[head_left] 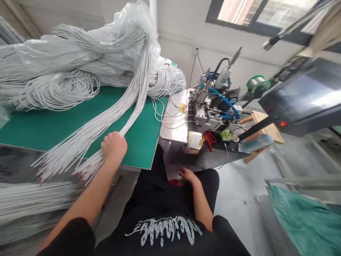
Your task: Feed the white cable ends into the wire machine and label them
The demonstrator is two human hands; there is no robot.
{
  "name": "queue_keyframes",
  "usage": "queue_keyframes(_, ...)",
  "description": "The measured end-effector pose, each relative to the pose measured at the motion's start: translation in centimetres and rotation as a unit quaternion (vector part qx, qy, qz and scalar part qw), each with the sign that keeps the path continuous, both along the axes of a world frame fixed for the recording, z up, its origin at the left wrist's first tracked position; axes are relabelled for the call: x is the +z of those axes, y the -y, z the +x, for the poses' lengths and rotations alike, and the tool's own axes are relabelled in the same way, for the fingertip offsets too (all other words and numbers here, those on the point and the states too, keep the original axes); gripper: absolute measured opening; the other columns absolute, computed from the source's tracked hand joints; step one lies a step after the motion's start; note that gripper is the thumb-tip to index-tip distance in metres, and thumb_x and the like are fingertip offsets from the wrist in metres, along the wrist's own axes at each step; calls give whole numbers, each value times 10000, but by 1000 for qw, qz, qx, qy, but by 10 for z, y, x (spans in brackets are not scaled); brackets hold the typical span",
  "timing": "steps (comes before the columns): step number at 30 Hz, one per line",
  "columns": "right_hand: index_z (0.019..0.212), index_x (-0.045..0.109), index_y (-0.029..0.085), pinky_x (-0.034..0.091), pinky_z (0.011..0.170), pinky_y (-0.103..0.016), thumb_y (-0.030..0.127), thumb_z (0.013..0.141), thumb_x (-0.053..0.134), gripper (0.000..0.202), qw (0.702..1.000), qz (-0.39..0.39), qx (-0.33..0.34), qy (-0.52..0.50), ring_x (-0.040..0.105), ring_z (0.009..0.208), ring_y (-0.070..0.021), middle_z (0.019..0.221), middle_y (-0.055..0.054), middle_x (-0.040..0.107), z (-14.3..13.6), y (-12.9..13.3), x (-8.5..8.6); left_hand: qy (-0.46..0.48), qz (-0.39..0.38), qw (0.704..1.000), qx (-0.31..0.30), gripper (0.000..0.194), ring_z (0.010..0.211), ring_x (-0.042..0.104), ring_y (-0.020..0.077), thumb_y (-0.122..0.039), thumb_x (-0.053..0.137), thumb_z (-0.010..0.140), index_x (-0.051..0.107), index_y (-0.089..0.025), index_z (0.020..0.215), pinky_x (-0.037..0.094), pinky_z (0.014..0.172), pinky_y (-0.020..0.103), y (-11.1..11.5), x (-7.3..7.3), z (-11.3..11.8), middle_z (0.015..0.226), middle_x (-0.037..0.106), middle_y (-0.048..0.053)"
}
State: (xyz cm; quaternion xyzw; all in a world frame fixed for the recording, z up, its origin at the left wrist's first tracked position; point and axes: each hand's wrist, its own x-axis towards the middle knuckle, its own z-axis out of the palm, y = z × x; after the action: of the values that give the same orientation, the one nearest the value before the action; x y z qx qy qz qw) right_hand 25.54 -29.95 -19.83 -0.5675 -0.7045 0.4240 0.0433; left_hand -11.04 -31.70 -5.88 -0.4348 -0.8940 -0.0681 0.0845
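My left hand [114, 147] is wrapped round a bundle of thin white cables [137, 106] near the front edge of the green tabletop [145, 149]. Below the fist, the bundle's reddish tips fan out over that edge. Beside it, to the left, lies a second spread of white cables [87, 129] with similar tips. Over by my right thigh, my right hand [188, 175] rests low with its fingers loosely bent and slightly apart; I see nothing held in it. A red object [176, 182] shows just below those fingers, partly hidden.
Coiled cables in clear plastic [128, 21] are heaped along the table's back. To the right stands a machine [210, 103] with several white cables running into its side. Its dark monitor [303, 96] juts in at the right, beside a wire spool [258, 83]. Green cloth [306, 220] lies lower right.
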Motion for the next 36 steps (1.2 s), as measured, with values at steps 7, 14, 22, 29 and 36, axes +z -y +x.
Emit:
queue_keyframes(7,1142,572,156,515,852,-387,335,932,416,317,967,116,-228,-7,683,897,-231,979,-124,701,92,46,31,24,30,999,-21,303,1082,530,318,-272,438,909,527,-80,1126,437,865,423,4,-2,-1,1123,587,199)
queue_keyframes(14,1024,611,182,521,764,-332,412,861,493,306,943,153,-273,-113,676,787,-197,886,-73,704,84,82,61,25,40,999,-26,303,1083,545,320,-273,448,913,526,-65,1120,439,867,419,4,-7,-5,1136,592,205)
queue_keyframes(22,751,619,192,406,630,-282,354,863,494,233,986,143,-86,-16,578,655,-177,688,-40,658,33,60,60,-21,35,999,-27,284,1024,571,309,-297,419,927,550,-90,1073,447,791,392,3,-9,-4,1052,619,182)
queue_keyframes(29,827,673,207,369,649,-275,302,900,442,260,971,237,13,-21,613,736,-192,813,-60,694,-41,23,42,-68,-1,997,-33,291,941,595,274,-337,345,966,546,-144,1049,412,699,335,-1,-8,-5,954,618,119)
queue_keyframes(36,778,667,240,364,610,-298,391,928,407,336,972,227,-16,-48,629,684,-219,735,-55,679,-46,-1,17,-25,-60,998,-15,239,941,595,268,-311,365,957,542,-178,1048,399,676,334,-9,-3,-5,980,618,113)
